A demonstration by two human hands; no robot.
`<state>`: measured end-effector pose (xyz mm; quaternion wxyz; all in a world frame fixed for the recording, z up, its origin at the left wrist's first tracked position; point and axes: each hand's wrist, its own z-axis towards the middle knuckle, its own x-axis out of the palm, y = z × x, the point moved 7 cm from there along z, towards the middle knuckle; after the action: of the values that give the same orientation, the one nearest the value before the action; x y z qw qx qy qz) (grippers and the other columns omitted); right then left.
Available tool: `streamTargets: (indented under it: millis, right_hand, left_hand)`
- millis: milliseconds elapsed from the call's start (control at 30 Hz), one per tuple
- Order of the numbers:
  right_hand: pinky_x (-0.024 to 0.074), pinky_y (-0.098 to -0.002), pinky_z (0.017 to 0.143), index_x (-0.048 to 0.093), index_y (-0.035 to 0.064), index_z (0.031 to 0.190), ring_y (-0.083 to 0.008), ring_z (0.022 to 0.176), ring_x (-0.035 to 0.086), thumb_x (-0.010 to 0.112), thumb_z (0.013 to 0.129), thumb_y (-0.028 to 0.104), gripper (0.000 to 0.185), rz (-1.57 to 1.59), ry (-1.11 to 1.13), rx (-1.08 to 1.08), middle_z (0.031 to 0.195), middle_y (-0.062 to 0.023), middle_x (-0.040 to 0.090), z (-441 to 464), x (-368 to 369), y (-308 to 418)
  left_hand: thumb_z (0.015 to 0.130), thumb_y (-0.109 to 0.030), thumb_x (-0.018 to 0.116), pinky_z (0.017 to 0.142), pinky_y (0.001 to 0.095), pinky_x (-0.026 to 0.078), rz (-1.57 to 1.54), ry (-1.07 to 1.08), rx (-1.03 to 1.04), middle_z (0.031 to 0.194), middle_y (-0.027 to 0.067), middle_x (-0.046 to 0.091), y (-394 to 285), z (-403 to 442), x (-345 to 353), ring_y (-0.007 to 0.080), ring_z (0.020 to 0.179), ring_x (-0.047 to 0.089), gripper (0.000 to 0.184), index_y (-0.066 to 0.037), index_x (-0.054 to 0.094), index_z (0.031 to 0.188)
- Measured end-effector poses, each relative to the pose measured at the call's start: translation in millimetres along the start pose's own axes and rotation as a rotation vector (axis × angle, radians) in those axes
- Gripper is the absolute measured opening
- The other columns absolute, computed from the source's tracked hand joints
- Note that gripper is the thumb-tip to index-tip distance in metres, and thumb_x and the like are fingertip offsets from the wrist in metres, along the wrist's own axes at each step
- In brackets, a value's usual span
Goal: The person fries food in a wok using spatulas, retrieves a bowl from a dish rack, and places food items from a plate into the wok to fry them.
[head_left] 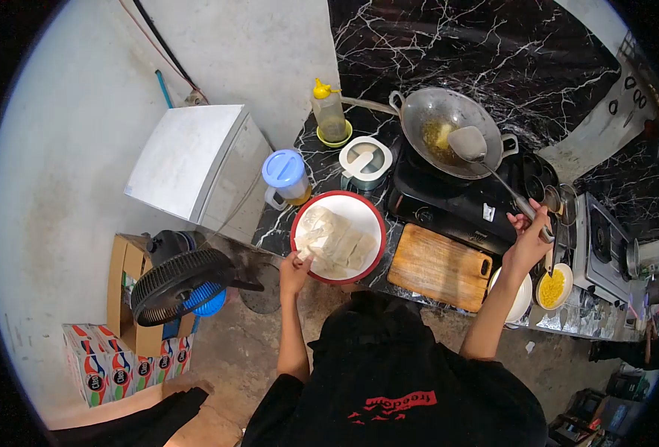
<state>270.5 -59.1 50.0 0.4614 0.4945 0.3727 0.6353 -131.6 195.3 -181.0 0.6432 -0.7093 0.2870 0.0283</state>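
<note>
My right hand (529,227) is closed round the handle of a metal spatula (470,143). Its blade rests inside a wok (441,104), beside a pale yellow piece of food (440,135) in the oil. At the lower left rim of a white bowl with a red edge (379,249), my left hand (295,270) pinches a pale folded piece of food (306,252). Several pale, flat rolls (348,247) lie in the bowl. Whether the pinched piece is apart from the food behind it, I cannot tell.
The wok sits on a black stove (434,205). Before it lies a wooden cutting board (440,264). Further left are a blue-lidded jug (285,173), a white-lidded container (365,162) and a yellow-capped bottle (330,115). A bowl of yellow bits (551,289) stands right; a fan (180,287) stands left.
</note>
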Motion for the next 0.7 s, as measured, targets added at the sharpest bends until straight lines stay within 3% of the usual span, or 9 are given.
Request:
streamTargets:
  millis: [33,200,467,700]
  right_hand:
    - [0.0544,-0.0266,0.054,0.058,-0.0082,0.090,-0.0097,0.055,0.050,0.051,0.092,0.020,0.029,-0.004,0.012,-0.013,0.080,-0.0133,0.060,1.2,1.5,0.8]
    - [0.0538,-0.0275,0.055,0.062,-0.0043,0.090,-0.0078,0.051,0.046,0.049,0.093,0.022,0.029,-0.111,0.087,-0.052,0.058,-0.0037,0.050,15.1,17.0,10.7]
    - [0.0516,-0.0249,0.052,0.063,-0.0068,0.091,-0.0058,0.051,0.047,0.050,0.093,0.018,0.028,-0.307,0.166,-0.175,0.058,-0.0020,0.050,25.7,36.1,-2.8]
    - [0.0511,-0.0250,0.049,0.063,-0.0089,0.095,-0.0114,0.057,0.060,0.053,0.091,0.017,0.028,-0.426,0.215,-0.173,0.070,-0.0113,0.062,24.0,55.9,-19.1]
  left_hand:
    - [0.081,-0.011,0.066,0.056,0.0222,0.041,-0.158,0.017,-0.043,0.068,0.0018,0.060,-1.3,0.2,0.2,0.0061,0.061,0.052,0.021,0.003,0.060,0.096]
    - [0.085,-0.012,0.062,0.055,0.0198,0.037,-0.377,-0.009,-0.083,0.069,-0.0020,0.058,-16.0,4.9,2.1,0.0039,0.061,0.048,0.018,0.003,0.059,0.095]
    - [0.084,-0.017,0.064,0.053,0.0205,0.035,-0.456,0.070,-0.056,0.062,-0.0035,0.050,-39.3,5.3,23.0,0.0045,0.056,0.043,0.030,0.004,0.054,0.103]
    - [0.084,-0.018,0.065,0.053,0.0198,0.035,-0.505,0.104,-0.045,0.064,-0.0029,0.052,-52.4,0.2,34.2,0.0041,0.057,0.044,0.036,0.006,0.053,0.108]
